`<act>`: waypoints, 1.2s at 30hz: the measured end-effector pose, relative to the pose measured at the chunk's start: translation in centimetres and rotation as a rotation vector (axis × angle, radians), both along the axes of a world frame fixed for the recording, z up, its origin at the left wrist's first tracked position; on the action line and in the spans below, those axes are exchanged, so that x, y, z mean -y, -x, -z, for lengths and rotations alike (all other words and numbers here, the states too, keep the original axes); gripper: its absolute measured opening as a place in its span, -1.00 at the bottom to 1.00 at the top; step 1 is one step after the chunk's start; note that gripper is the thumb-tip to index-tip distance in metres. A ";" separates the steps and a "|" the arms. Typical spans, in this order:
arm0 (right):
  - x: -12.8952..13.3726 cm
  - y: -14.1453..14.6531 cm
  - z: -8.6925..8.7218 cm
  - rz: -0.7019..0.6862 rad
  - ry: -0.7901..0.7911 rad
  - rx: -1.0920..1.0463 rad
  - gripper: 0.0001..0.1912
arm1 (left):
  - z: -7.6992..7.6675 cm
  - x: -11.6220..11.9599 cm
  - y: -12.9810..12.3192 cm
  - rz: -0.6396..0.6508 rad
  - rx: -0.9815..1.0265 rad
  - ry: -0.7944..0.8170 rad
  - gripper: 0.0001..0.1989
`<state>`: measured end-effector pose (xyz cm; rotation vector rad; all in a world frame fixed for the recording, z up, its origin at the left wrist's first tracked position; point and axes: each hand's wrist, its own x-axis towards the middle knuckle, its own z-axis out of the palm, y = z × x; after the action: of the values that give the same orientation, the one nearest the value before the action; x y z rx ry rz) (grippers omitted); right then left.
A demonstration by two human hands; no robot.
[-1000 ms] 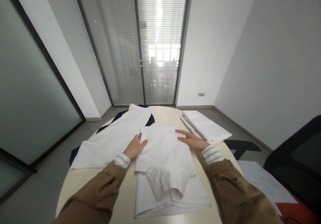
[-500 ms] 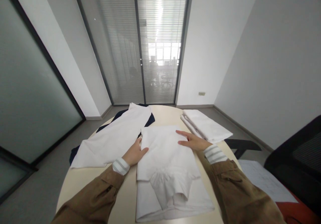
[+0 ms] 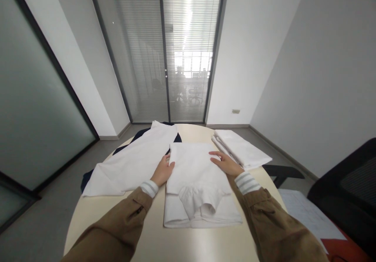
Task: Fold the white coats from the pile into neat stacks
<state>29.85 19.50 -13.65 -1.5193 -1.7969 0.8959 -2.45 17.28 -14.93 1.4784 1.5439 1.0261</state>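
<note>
A folded white shirt (image 3: 194, 166) lies on the table in front of me, a gathered sleeve with its cuff folded down across its near part. My left hand (image 3: 162, 170) is closed on the shirt's left edge, thumb on top and the other fingers at the side, partly hidden. On the right edge rests my right hand (image 3: 229, 164), its thumb and forefinger stretched out over the cloth. Left of the shirt, another white garment (image 3: 129, 162) is spread over dark navy cloth (image 3: 178, 138). A folded white cloth bundle (image 3: 242, 146) sits at the right rim.
The rounded pale table (image 3: 190, 246) carries all the garments. A black chair (image 3: 346, 191) stands close on the right, with its armrest beside the table edge. Near it lie papers (image 3: 308, 213) on something red (image 3: 342, 250). Glass panels with blinds (image 3: 188, 58) stand behind.
The folded shirt has slid away from me and slightly right at its left edge, and my left hand has moved with it. My right hand's thumb and forefinger are closer together.
</note>
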 end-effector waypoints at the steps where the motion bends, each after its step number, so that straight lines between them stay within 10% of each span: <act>1: 0.2 -0.3 -0.2 -0.018 0.014 -0.014 -0.46 | 0.0 0.1 0.1 0.033 0.047 0.030 -0.45; 6: 1.1 -1.0 -1.5 -0.118 0.052 -0.024 -0.41 | -0.3 0.5 1.5 0.209 0.215 0.115 -0.31; 14: 1.5 -0.7 -1.9 -0.214 0.016 -0.033 -0.35 | -3.0 3.4 1.3 0.108 -0.044 0.024 -0.11; 21: 2.2 -1.0 -2.5 -0.292 0.082 -0.041 -0.23 | -1.7 4.9 0.7 0.257 -0.068 -0.014 0.01; 36: 1.3 0.6 -0.8 0.051 -0.130 0.138 -0.36 | -0.5 2.1 0.8 0.142 0.036 -0.105 -0.43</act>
<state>29.30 18.23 -12.84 -1.5693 -1.8654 0.6506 -3.23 15.15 -14.44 1.6084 1.3568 1.0572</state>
